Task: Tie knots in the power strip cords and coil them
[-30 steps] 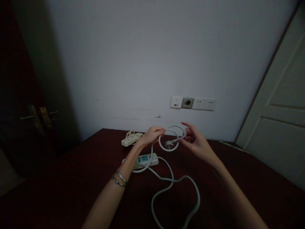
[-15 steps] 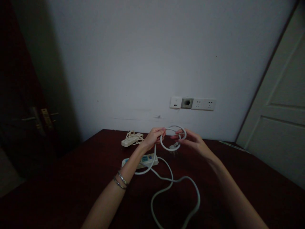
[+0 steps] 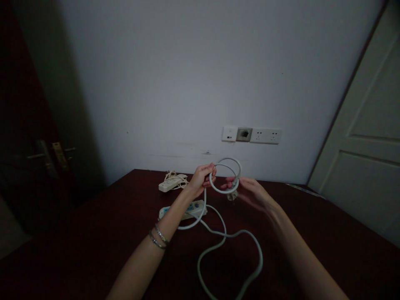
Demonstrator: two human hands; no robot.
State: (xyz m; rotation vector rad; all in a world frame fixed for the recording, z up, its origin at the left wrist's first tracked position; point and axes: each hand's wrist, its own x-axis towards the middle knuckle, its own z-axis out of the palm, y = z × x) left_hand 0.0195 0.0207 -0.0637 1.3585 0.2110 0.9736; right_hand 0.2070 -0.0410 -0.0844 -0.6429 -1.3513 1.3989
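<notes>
My left hand (image 3: pixel 203 178) is closed round a white power cord (image 3: pixel 240 166), pinching it where it bends into a loop above the table. At the loop's right side, my right hand (image 3: pixel 250 189) has its fingertips round the cord just by the plug (image 3: pixel 232 195); some of its fingers are blurred. The plug hangs below the loop, its pins hard to make out. From my left hand the cord runs down to a white power strip (image 3: pixel 197 207) with blue sockets, which my left forearm partly covers. More cord lies in loose curves on the table.
A second, cream power strip (image 3: pixel 171 182) with its cord bundled on it lies at the back left of the dark red table (image 3: pixel 125 233). Wall sockets (image 3: pixel 265 135) sit above the table's back edge. Doors stand at left and right.
My right hand has shifted slightly down, and its fingers have moved in by the plug. The loop stands a little higher and has turned somewhat. My left hand keeps its hold.
</notes>
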